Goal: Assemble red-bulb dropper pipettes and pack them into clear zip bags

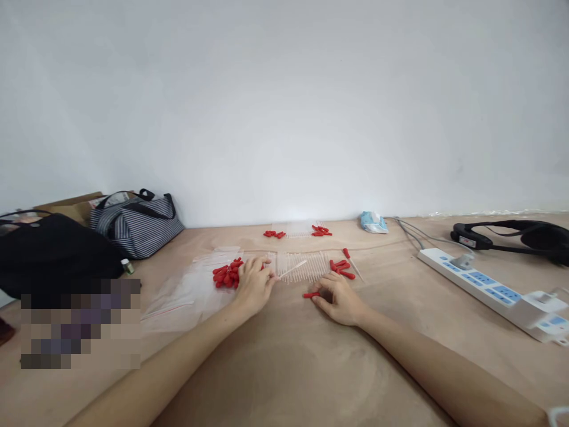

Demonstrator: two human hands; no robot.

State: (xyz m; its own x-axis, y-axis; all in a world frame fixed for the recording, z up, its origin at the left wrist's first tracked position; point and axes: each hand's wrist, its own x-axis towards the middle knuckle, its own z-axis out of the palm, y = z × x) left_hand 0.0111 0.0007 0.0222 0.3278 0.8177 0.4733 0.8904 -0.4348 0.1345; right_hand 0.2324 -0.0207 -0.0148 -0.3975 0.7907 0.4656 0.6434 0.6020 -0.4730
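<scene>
Between the fingertips of my left hand (256,284) is the end of a thin clear dropper tube (293,270), which points up to the right. My right hand (340,298) pinches a small red rubber bulb (311,295) just above the table. Behind my hands lies a row of clear tubes (311,267) side by side. A pile of red bulbs (226,274) sits left of my left hand, partly hidden by it. Several more red bulbs (341,267) lie beyond my right hand, next to a tube with a red bulb on its end (354,264).
Clear plastic bags (182,296) lie at the left. Another tube row (297,229) with red bulbs is near the wall. A striped bag (146,225) and a black bag (57,255) stand left; a tissue pack (373,222), power strip (480,287) and black headset (524,235) lie right.
</scene>
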